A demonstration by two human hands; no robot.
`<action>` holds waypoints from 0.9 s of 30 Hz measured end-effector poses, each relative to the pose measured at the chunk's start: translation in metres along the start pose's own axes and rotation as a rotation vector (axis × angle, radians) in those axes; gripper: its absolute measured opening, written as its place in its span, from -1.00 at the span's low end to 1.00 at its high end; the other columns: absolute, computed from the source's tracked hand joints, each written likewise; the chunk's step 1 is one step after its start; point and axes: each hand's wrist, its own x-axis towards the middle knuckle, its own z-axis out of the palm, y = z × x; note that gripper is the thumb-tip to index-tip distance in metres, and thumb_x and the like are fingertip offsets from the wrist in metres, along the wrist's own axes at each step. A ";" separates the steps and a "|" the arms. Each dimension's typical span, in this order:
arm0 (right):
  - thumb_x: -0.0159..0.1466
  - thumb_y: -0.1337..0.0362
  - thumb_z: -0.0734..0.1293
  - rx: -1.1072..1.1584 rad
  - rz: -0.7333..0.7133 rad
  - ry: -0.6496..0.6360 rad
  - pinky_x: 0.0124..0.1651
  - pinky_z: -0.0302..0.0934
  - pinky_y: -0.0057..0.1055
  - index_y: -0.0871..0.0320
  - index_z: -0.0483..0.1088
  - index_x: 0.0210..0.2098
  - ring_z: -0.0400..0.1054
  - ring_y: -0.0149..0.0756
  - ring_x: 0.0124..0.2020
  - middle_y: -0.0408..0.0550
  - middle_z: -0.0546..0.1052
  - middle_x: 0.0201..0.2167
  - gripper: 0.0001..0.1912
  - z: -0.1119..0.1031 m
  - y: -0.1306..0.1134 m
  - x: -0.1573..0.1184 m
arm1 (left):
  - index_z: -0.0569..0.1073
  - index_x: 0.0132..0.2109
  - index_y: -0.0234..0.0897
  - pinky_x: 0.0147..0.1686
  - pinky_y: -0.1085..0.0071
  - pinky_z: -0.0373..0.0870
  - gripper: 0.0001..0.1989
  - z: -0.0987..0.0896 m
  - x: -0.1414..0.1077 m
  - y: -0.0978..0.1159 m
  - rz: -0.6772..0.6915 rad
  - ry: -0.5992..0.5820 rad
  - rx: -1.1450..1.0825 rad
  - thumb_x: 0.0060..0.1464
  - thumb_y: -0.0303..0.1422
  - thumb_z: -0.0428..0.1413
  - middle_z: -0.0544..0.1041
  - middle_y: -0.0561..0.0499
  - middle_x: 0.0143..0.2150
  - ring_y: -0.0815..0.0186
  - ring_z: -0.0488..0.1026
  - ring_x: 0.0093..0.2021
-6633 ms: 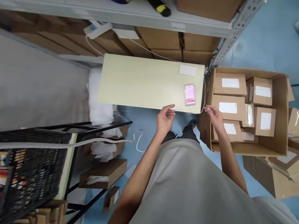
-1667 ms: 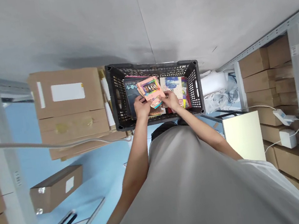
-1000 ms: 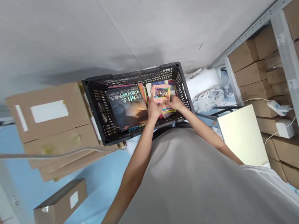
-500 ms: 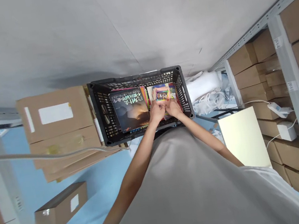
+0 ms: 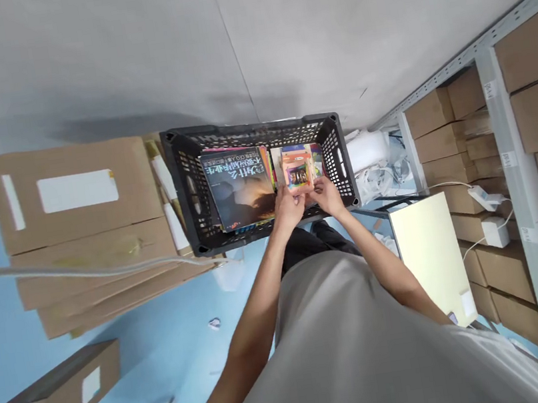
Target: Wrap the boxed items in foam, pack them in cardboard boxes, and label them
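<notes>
A black plastic crate (image 5: 248, 128) stands against the wall. In its left part lies a stack of books topped by a dark book (image 5: 242, 192) with a sunset picture and pale lettering. My left hand (image 5: 289, 208) pinches the lower left of a small pink-orange booklet (image 5: 297, 171) with a colourful framed picture. At the booklet's lower right, my right hand (image 5: 327, 197) has its fingers closed on the edge. More colourful booklets lie under and behind it in the crate's right part.
Left of the crate are stacked cardboard boxes (image 5: 80, 223), with a white cable (image 5: 107, 271) across them. A cardboard box (image 5: 59, 401) is on the blue floor. On the right stand a pale panel (image 5: 428, 252), plastic wrap (image 5: 381, 174) and shelving with boxes (image 5: 525, 190).
The view has shifted, showing more floor and my dark trousers. My hands still hold the booklet, which now shows more of its cover, with my right hand slightly farther from my left.
</notes>
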 end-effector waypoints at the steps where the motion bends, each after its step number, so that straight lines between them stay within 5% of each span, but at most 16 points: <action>1: 0.24 0.22 0.50 0.053 -0.033 0.016 0.05 0.52 -0.26 0.00 0.36 -0.14 0.65 -0.18 -0.12 -0.12 0.68 -0.21 -0.72 -0.002 -0.003 -0.003 | 0.56 0.14 -0.25 0.34 -0.17 0.52 -0.69 -0.002 -0.004 0.000 -0.001 0.000 -0.004 0.27 -0.36 0.21 0.64 -0.34 0.18 -0.21 0.59 0.28; 5: 0.31 0.06 0.47 0.231 -0.219 0.043 0.10 0.53 -0.21 0.03 0.41 -0.05 0.64 -0.14 -0.04 -0.01 0.69 -0.10 -0.68 -0.018 -0.018 -0.025 | 0.44 0.39 -0.31 0.48 -0.12 0.42 -0.47 -0.015 -0.021 0.014 0.087 0.101 -0.009 0.34 -0.28 0.18 0.55 -0.38 0.39 -0.17 0.49 0.45; 10: 0.38 -0.15 0.50 0.317 -0.337 0.088 0.12 0.53 -0.22 0.02 0.47 0.05 0.62 -0.15 -0.01 0.01 0.70 -0.03 -0.54 -0.058 -0.029 -0.082 | 0.11 0.66 -0.24 0.66 -0.04 0.14 -0.10 -0.023 -0.057 0.066 0.260 0.325 -0.009 0.42 0.05 0.21 0.17 -0.37 0.70 -0.11 0.12 0.70; 14: 0.39 -0.16 0.49 0.330 -0.381 0.151 -0.02 0.51 -0.26 0.04 0.55 0.02 0.60 -0.17 -0.11 -0.04 0.71 -0.12 -0.55 -0.106 -0.010 -0.143 | 0.19 0.64 -0.19 0.66 -0.02 0.13 -0.18 -0.004 -0.099 0.116 0.387 0.293 0.003 0.47 0.11 0.15 0.30 -0.31 0.64 -0.07 0.20 0.67; 17: 0.40 -0.16 0.48 0.316 -0.365 0.224 -0.05 0.51 -0.26 0.05 0.60 -0.04 0.58 -0.16 -0.13 -0.04 0.72 -0.12 -0.58 -0.153 0.029 -0.197 | 0.41 0.52 -0.19 0.55 0.08 0.33 -0.38 0.033 -0.137 0.151 0.421 0.126 -0.024 0.51 0.00 0.14 0.53 -0.25 0.45 -0.03 0.46 0.48; 22: 0.35 -0.14 0.53 0.390 -0.250 0.464 -0.11 0.50 -0.27 0.04 0.57 -0.02 0.54 -0.19 -0.22 -0.09 0.68 -0.20 -0.57 -0.229 0.130 -0.297 | 0.71 0.16 -0.25 0.28 0.18 0.54 -0.66 0.124 -0.211 0.186 0.477 -0.305 0.023 0.42 -0.21 0.20 0.71 -0.15 0.10 0.04 0.64 0.14; 27: 0.32 -0.10 0.58 0.545 -0.107 0.610 -0.24 0.46 -0.28 0.04 0.51 0.14 0.49 -0.22 -0.35 -0.17 0.62 -0.33 -0.46 -0.263 0.224 -0.393 | 0.72 -0.01 -0.23 0.08 0.21 0.60 -0.68 0.203 -0.286 0.200 0.451 -0.839 0.050 0.39 -0.11 0.20 0.76 -0.11 -0.03 0.05 0.68 -0.02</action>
